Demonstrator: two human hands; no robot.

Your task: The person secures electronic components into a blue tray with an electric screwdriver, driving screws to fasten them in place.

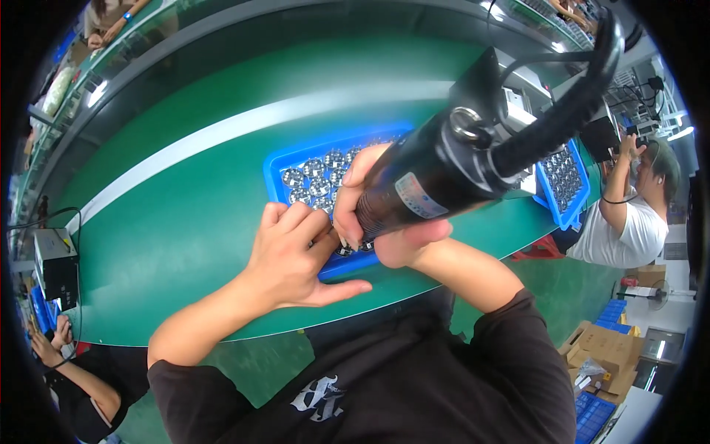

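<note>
Worktop (177, 244): smooth green surface, near edge curving. Tray (271, 177), blue plastic, straight-walled, lies close to that edge, around its middle. Inside, small round black-and-silver pieces (313, 167) sit close together; at least eight show, full count hidden by hands and tool. One black cylindrical tool (440, 163): smooth glossy barrel, ribbed lower end, one metal ring and one thick black cable on top. Right hand (392, 243) wraps the ribbed end, above the tray's near side. Left hand (285, 255): fingers bent over the tray's near-left corner, thumb stretched apart; cannot tell if fingertips grasp a piece. Second blue plastic tray (577, 211), similarly filled, at worktop's right.
</note>
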